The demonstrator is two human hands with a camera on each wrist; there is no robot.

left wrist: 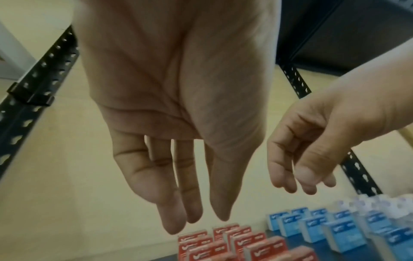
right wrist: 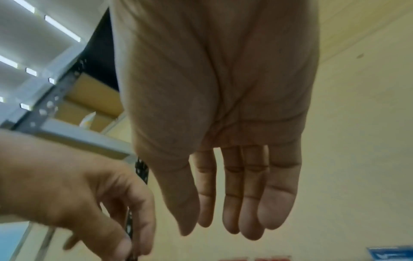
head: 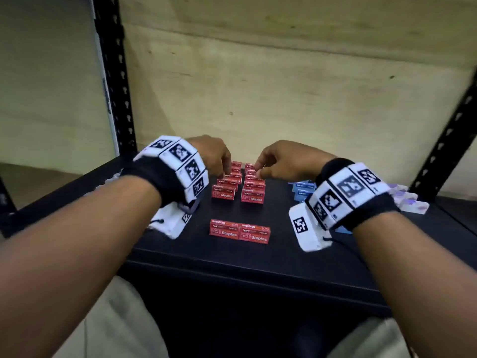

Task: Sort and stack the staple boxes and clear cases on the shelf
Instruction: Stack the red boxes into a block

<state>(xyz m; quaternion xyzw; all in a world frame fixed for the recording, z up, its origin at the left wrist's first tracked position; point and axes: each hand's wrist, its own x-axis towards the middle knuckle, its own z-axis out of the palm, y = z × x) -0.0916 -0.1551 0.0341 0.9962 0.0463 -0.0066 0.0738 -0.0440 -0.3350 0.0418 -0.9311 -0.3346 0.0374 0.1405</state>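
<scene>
Red staple boxes (head: 238, 186) stand in two rows at the middle of the black shelf (head: 258, 257), also low in the left wrist view (left wrist: 241, 245). Two more red boxes (head: 240, 231) lie side by side nearer the front. My left hand (head: 224, 173) hovers over the left row and my right hand (head: 259, 171) over the right row, fingers pointing down. In the wrist views the left hand (left wrist: 194, 220) and the right hand (right wrist: 223, 227) both hang with straight, relaxed fingers and hold nothing. Blue staple boxes (head: 303, 189) stand to the right, and clear cases (head: 407, 200) beyond them.
Black perforated uprights (head: 116, 86) frame the shelf at the left, with another upright (head: 444, 148) at the right. A plywood back wall (head: 284, 86) closes the rear. More pale cases (head: 111, 180) show behind my left wrist. Bare shelf top lies in front of the two loose red boxes.
</scene>
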